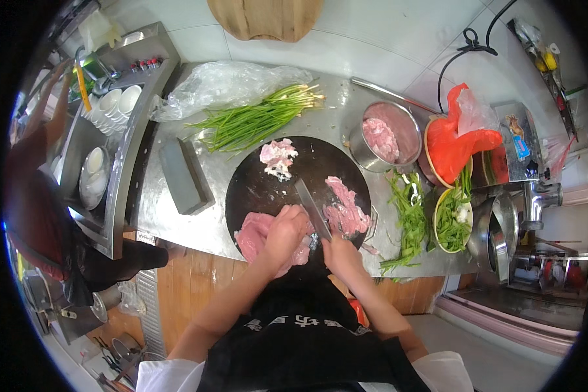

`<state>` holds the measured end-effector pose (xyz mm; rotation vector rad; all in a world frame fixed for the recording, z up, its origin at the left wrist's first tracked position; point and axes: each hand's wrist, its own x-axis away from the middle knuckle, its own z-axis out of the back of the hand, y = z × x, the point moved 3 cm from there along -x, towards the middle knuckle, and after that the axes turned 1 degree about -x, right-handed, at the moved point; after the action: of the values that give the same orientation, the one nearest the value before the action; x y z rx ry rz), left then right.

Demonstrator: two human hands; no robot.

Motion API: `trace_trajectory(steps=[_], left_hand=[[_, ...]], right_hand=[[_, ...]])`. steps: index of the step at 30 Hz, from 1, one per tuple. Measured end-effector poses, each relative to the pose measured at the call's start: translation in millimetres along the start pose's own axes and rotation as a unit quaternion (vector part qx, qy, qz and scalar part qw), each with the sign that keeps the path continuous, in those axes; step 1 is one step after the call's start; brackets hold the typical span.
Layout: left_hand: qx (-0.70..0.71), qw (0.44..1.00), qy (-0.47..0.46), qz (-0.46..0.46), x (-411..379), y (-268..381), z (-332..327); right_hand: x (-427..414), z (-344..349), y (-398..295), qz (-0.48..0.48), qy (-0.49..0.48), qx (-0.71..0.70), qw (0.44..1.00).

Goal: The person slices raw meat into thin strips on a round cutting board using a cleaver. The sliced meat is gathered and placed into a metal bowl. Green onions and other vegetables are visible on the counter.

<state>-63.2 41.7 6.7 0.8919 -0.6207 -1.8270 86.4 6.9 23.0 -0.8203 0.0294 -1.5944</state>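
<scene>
My left hand (288, 234) presses with bent fingers on a large piece of raw pink meat (251, 231) at the near side of a round dark chopping board (307, 152). Just right of those fingers, my right hand (340, 255) grips a kitchen knife (313, 208) near the handle end, its blade pointing away and to the left. The blade stands beside the meat; whether it touches is hard to tell. Cut meat slices (345, 208) lie on the board's right part. At the far left of the board sits a heap of pale fatty trimmings (278, 158).
A grey whetstone block (182, 176) and spring onions (259, 117) lie left and behind the board. To the right are a steel pot (357, 142) with meat, cut greens (405, 215), a bowl (438, 230) of greens and a meat grinder (534, 196). Another person (44, 210) stands left by the sink.
</scene>
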Motion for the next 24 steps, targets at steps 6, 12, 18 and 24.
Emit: trace_trajectory(steps=[6,12,18,24], left_hand=[[0.016,0.999,-0.021,0.021,6,2,4],[0.002,1.0,0.003,0.026,12,-1,-2],[-0.016,0.999,-0.045,0.02,4,4,-3],[-0.015,1.0,-0.017,0.016,5,5,6]], right_hand=[[20,8,30,-0.033,0.096,0.003,0.995],[27,6,10,-0.012,0.01,0.033,0.999],[-35,-2,-13,0.07,0.053,0.006,0.996],[-26,2,10,0.038,0.062,-0.02,0.997]])
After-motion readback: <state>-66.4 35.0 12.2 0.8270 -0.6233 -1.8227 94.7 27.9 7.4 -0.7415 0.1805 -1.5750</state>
